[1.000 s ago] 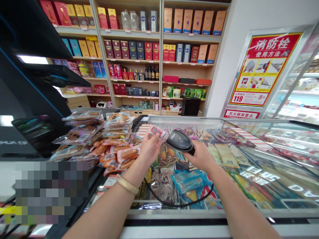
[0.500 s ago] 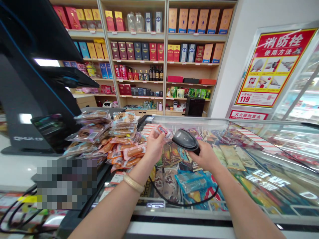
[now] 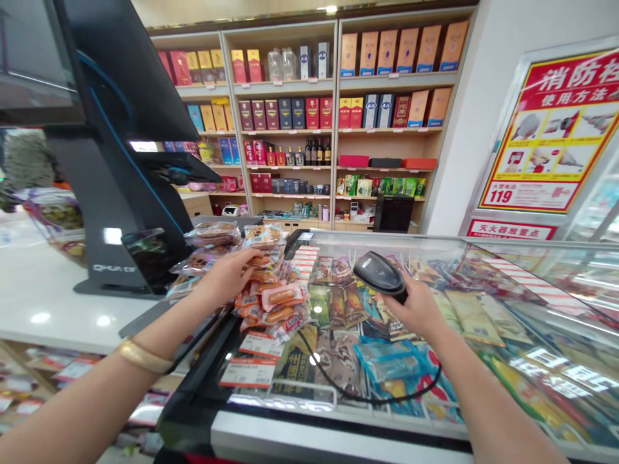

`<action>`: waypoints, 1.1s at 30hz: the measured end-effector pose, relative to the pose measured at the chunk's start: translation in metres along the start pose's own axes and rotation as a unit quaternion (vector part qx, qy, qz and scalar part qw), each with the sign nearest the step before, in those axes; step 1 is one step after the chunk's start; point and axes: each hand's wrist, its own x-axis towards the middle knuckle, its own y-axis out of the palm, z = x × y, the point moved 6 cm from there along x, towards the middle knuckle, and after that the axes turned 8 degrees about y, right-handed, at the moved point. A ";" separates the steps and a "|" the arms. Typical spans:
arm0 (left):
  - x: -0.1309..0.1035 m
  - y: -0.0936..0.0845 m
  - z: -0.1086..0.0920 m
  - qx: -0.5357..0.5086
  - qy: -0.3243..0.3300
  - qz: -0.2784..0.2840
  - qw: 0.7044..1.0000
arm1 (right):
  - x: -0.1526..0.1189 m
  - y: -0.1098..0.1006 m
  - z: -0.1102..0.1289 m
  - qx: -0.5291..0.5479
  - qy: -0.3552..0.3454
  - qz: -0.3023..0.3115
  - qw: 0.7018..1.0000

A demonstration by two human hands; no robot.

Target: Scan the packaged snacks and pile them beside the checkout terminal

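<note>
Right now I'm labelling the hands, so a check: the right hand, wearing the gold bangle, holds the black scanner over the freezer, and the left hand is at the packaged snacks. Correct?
Not quite: the head view shows the gold bangle on the left wrist. The right hand holds the black scanner over the freezer, and the left hand is at the packaged snacks.

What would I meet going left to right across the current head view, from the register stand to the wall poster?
Register stand, left hand, black scanner in right hand, red-and-yellow wall poster.
</note>
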 end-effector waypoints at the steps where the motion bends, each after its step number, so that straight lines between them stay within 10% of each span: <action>1: -0.003 0.002 0.006 0.017 0.005 0.021 1.000 | 0.000 -0.001 -0.001 0.001 -0.001 -0.006 1.000; 10: -0.019 0.011 0.011 0.096 0.029 -0.039 0.994 | 0.002 -0.007 -0.010 -0.029 0.029 -0.038 0.998; 16: -0.001 0.016 -0.037 0.022 0.060 -0.111 0.992 | 0.004 -0.017 -0.018 -0.040 0.087 -0.101 0.990; 26: 0.064 0.154 -0.198 -0.168 0.222 0.106 0.955 | 0.004 -0.029 -0.030 -0.068 0.148 -0.185 0.969; 33: 0.081 0.211 -0.229 -0.115 0.186 0.198 0.956 | 0.003 -0.025 -0.028 -0.078 0.137 -0.176 0.972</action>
